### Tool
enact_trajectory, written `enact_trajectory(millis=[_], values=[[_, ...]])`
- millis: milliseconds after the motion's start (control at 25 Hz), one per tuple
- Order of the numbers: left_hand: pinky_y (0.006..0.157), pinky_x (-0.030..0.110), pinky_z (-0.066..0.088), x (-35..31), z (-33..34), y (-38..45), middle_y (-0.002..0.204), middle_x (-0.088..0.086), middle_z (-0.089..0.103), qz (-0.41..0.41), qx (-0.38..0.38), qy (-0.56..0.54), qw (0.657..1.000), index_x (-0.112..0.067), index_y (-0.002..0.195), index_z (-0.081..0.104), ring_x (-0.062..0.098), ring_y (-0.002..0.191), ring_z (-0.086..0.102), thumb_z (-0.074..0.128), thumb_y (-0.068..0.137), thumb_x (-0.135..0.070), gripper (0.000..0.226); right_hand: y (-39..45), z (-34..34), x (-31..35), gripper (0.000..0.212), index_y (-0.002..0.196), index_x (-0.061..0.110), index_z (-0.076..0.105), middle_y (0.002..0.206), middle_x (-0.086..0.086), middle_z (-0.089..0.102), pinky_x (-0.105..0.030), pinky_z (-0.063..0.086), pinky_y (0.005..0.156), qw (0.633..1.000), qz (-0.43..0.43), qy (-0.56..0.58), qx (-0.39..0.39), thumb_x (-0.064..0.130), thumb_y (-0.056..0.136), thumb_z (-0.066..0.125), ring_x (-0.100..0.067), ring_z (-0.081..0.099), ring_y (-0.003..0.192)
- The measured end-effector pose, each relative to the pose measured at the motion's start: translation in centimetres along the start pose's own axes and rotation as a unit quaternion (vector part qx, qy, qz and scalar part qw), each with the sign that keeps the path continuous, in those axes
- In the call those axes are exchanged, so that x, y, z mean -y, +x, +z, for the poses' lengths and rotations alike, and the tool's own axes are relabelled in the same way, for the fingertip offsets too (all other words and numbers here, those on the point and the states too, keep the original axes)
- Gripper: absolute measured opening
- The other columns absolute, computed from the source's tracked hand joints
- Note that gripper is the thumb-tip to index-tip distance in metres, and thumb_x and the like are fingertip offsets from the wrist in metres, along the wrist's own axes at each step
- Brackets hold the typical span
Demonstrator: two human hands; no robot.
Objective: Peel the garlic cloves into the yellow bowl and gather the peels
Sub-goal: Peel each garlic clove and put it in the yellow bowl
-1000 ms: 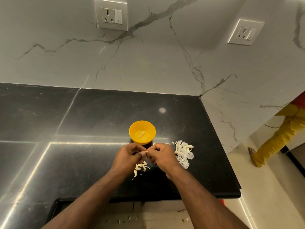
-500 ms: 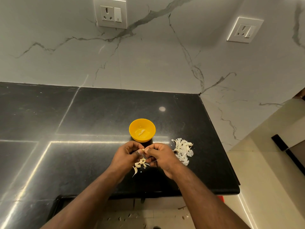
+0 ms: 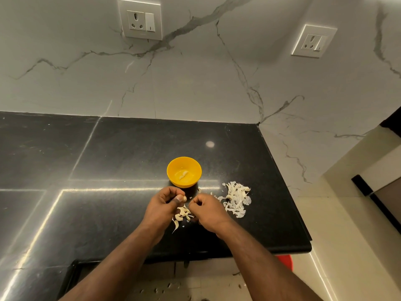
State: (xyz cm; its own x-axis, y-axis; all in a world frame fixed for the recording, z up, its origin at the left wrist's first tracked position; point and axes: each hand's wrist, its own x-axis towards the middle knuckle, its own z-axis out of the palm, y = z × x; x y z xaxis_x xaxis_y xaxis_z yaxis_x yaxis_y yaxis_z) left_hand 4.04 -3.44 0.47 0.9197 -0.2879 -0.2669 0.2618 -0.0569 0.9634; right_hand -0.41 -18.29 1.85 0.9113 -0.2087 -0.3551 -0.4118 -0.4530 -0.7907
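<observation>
Left hand [image 3: 161, 204] pinching a small pale garlic clove [image 3: 184, 198] at thumb and fingertips, just near of the round yellow plastic bowl [image 3: 184, 171] on the black stone counter [image 3: 108, 159]. Right hand [image 3: 208, 210] curled; contents impossible to tell. Peeled cloves [image 3: 183, 175] inside the bowl. Heap of white papery peels [image 3: 236, 199] right; loose peel scraps [image 3: 181, 215] between the hands.

We can read no text, label, brand or number anywhere here. The two wall sockets [image 3: 140, 22] [image 3: 313, 40] carry only pin holes and switch rockers, with no legible marking, and the yellow bowl [image 3: 184, 172] and the black worktop [image 3: 121, 153] bear no print that we can make out.
</observation>
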Motion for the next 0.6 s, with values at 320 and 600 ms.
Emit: enact_trajectory(millis=[320, 600], values=[[0.065, 0.028, 0.05, -0.8, -0.3, -0.1, 0.085, 0.008, 0.072, -0.069, 0.0, -0.077, 0.995, -0.006, 0.103, 0.068, 0.014, 0.072, 0.059, 0.059, 0.098, -0.006, 0.01, 0.7, -3.7, -1.6, 0.012, 0.083, 0.022, 0.073, 0.081, 0.008, 0.072, -0.029, 0.051, 0.071, 0.987, 0.003, -0.028, -0.158, 0.015, 0.087, 0.065, -0.011, 0.067, 0.077], [0.06, 0.025, 0.051, -1.0, 0.1, 0.1, 0.083, 0.013, 0.074, -0.065, 0.013, -0.066, 0.996, -0.004, 0.102, 0.066, 0.014, 0.067, 0.061, 0.062, 0.097, -0.009, 0.008, -0.4, -2.9, -0.1, 0.031, 0.121, 0.023, 0.072, 0.113, 0.01, 0.072, -0.025, 0.052, 0.096, 0.991, -0.099, -0.001, -0.091, 0.019, 0.091, 0.069, -0.002, 0.064, 0.101]])
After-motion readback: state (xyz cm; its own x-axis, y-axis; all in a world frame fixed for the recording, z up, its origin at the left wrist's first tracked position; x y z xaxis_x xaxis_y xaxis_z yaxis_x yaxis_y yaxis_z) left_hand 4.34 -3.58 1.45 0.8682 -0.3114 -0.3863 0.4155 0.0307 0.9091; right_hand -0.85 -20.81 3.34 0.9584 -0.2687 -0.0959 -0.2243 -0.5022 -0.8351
